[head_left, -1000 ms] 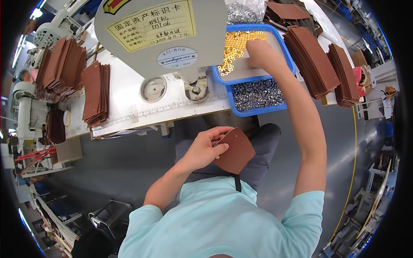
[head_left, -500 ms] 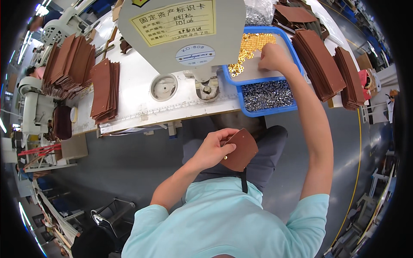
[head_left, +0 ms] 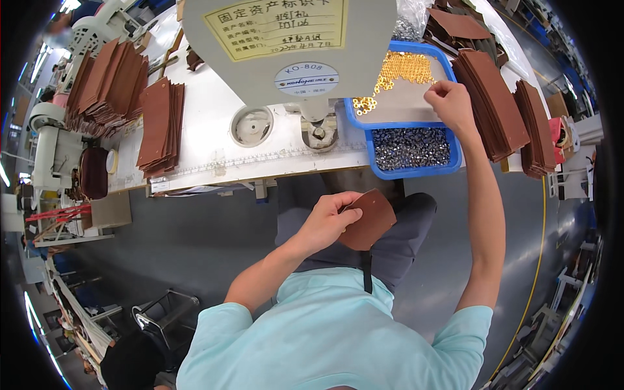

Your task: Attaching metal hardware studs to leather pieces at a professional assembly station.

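My left hand (head_left: 327,222) is closed on a brown leather piece (head_left: 372,224) with small holes, over my lap, thumb on top. Over the right side of a blue tray (head_left: 400,125), my right hand (head_left: 452,107) has thumb and fingers pinched together. Whatever may be between those fingertips is too small to make out. Gold ring-like metal fasteners (head_left: 404,68) lie spread on that tray's grey bottom. Just below it, a second blue container is filled with small dark shiny metal parts (head_left: 413,148).
A grey press machine (head_left: 305,39) stands over the white table (head_left: 201,123). Brown leather stacks (head_left: 160,127) lie to the left, and more leather stacks (head_left: 491,104) lie right of the trays. Leather pieces and a clear plastic bag (head_left: 411,16) are at the back.
My right hand has shifted a little right and nearer, its fingers staying pinched. The leather piece has tilted slightly in my left hand. The whole view has shifted slightly.
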`<act>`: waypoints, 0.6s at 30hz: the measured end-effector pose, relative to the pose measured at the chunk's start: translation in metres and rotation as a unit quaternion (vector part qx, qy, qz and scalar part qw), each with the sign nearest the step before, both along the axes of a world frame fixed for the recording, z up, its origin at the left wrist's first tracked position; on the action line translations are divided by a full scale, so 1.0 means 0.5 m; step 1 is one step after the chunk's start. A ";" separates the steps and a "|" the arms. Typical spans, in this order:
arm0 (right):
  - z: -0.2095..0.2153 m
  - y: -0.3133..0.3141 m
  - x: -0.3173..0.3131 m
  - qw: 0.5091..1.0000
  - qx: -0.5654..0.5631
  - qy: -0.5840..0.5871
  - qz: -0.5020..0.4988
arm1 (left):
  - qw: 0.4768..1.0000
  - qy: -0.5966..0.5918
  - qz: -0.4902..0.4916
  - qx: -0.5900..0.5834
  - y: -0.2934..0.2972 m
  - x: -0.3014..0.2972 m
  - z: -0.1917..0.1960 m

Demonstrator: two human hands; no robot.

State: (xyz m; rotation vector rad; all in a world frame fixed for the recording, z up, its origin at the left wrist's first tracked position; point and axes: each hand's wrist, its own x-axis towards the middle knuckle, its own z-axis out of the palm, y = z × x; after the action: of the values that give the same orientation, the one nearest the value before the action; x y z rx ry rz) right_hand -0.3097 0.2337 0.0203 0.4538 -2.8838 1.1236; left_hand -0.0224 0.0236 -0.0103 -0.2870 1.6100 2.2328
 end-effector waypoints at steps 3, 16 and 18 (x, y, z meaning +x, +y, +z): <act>0.028 0.014 0.034 0.980 -0.176 -0.094 -0.014 | 1.000 -0.011 0.001 0.007 0.002 -0.005 -0.006; 0.007 0.005 0.453 0.920 -0.278 -0.244 0.129 | 0.995 -0.045 -0.005 0.091 0.006 0.011 0.036; 0.008 0.003 0.469 0.959 -0.216 -0.113 0.144 | 0.994 -0.051 -0.012 0.101 0.008 0.014 0.040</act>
State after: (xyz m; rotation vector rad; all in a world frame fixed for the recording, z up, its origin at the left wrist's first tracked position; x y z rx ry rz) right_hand -0.0751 0.2351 0.0240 0.7812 -2.6765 1.9081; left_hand -0.0153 0.0275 0.0095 -0.3177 1.3173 2.3011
